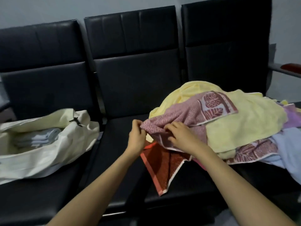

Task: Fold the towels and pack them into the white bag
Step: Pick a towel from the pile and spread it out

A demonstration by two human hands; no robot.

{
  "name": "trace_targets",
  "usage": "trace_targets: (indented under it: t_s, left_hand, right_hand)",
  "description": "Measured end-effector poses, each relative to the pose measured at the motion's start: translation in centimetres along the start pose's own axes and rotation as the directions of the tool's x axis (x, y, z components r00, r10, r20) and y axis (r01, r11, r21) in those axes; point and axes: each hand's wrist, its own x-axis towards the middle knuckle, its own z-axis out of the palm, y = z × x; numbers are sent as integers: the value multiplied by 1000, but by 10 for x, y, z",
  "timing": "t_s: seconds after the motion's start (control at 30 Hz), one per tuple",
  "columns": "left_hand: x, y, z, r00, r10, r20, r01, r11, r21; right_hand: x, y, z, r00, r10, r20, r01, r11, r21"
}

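Observation:
A heap of unfolded towels lies on the right seat, with a big yellow towel [247, 121] on top. Across it drapes a pink towel [182, 114] with a dark red leaf pattern. My left hand [136, 135] pinches the pink towel's left edge. My right hand [180, 137] grips the same edge a little to the right. A red towel [160, 167] hangs below my hands over the front of the middle seat. The white bag [53, 152] lies open on the left seat, with folded pale towels [37, 137] inside it.
A row of three black padded seats [130, 88] stands against a grey wall. A pale blue towel [290, 154] and a lilac one [293, 116] poke out of the heap at the right. An armrest [286, 70] juts out at the far right.

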Motion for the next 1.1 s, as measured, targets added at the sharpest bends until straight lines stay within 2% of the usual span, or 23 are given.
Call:
trace_targets:
  t_s: [0.07, 0.13, 0.23, 0.3, 0.43, 0.5, 0.63, 0.77, 0.83, 0.9, 0.97, 1.03, 1.1]
  left_hand:
    - [-5, -17, -35, 992, -27, -123, 22, 999, -40]
    - [-10, -34, -68, 973, -74, -219, 51, 992, -112]
    - [-18, -60, -105, 941, -180, -286, 125, 972, -200]
    - [-23, -66, -119, 933, -206, -295, 161, 972, -168]
    - [-20, -84, -123, 946, -223, -236, 254, 961, 107]
    - [-21, -94, -116, 947, -292, -131, 314, 927, 205]
    - [-33, -89, -101, 871, -486, 74, 448, 847, 288]
    - [-34, -91, -98, 857, -504, 104, 438, 821, 367]
    - [-32, -93, -100, 851, -510, 128, 437, 821, 368]
    - [-29, -94, -100, 889, -448, 95, 407, 868, 284]
    - [-26, -89, -98, 931, -365, -3, 365, 931, -21]
    - [-23, -77, -101, 942, -313, -125, 260, 911, -321]
    - [-20, -65, -109, 931, -285, -228, 157, 876, -456]
  right_hand:
    - [5, -15, 17, 1000, -7, 29, 10, 994, -107]
    - [9, -29, 30, 999, -3, 50, 10, 990, -144]
    - [13, -45, 46, 995, 2, 101, 12, 991, -136]
    - [13, -54, 55, 990, -5, 139, 22, 993, -118]
    - [17, -64, 64, 986, 34, 163, -28, 999, -38]
    - [20, -65, 67, 989, 65, 135, -63, 998, -14]
    - [30, -66, 67, 979, 190, 69, -186, 980, -66]
    - [38, -56, 61, 957, 270, 110, -241, 944, -226]
    - [40, -51, 59, 953, 276, 129, -246, 947, -205]
    - [42, -48, 53, 961, 234, 147, -226, 972, -66]
    - [43, -51, 42, 967, 167, 195, -198, 969, 149]
    - [43, -55, 29, 971, 106, 212, -178, 917, 357]
    - [40, -56, 16, 974, 75, 212, -173, 850, 498]
